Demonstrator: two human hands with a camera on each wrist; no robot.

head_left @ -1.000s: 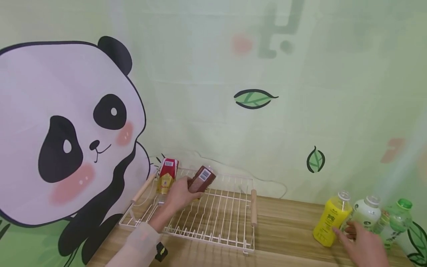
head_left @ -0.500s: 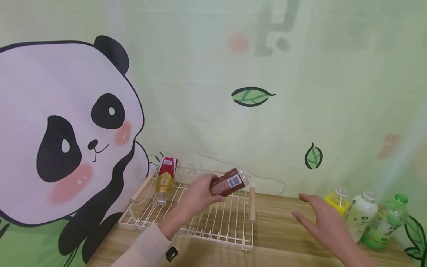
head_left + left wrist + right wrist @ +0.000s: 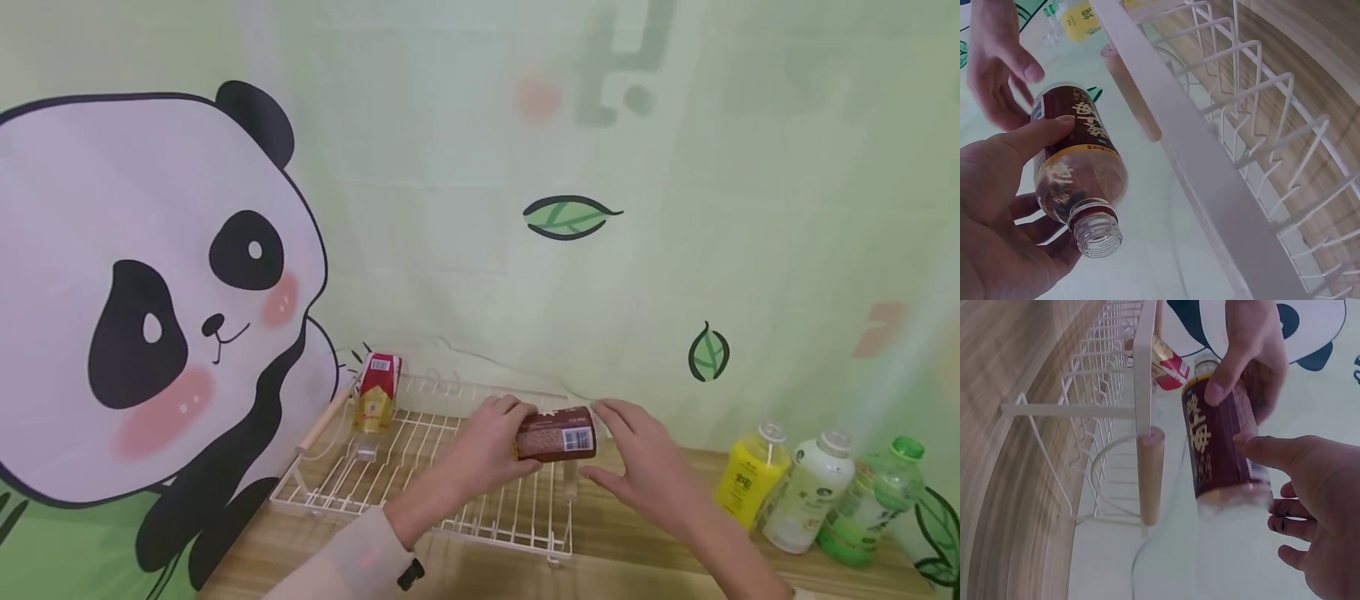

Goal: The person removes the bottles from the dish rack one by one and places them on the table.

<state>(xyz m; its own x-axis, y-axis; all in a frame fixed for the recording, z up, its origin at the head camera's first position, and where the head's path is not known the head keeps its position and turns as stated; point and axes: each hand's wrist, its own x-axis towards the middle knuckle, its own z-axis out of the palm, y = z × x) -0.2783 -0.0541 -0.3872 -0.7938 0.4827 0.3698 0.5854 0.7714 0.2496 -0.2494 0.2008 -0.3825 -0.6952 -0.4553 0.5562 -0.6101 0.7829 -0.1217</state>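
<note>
the left hand (image 3: 1255, 347) is gripping a brown-labelled bottle (image 3: 1217, 447) near its neck. the right hand (image 3: 1329, 506) is hovering alongside, thumb overlapping the bottle. a white rack (image 3: 1143, 375) with a wooden handle (image 3: 1150, 478) is standing on a wooden table (image 3: 1010, 500).

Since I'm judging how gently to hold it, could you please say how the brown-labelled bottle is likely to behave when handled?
The brown-labelled bottle is probably light for its size: held sideways with its neck uncapped, it shows no liquid. Its rounded body would likely roll if laid down. The clear shoulder looks like thin plastic, so squeezing might dent it.
</note>
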